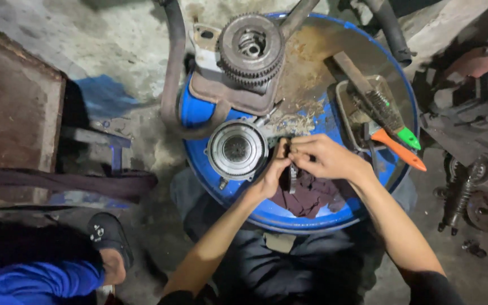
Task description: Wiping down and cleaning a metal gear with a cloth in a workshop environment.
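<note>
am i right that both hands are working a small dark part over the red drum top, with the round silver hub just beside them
Not quite: the drum top is blue, not red, as the head view shows. The rest holds: the left hand and right hand pinch a small dark part over it, with the round silver hub just beside them.

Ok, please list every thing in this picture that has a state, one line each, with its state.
left hand: closed on a small dark part.
right hand: fingers pinching the same small dark part.
blue drum: upright, its top used as a work surface.
round silver part: lying flat on the drum.
gear assembly: resting on the drum's far edge.
brush with orange handle: lying in a tray, not held.
</note>
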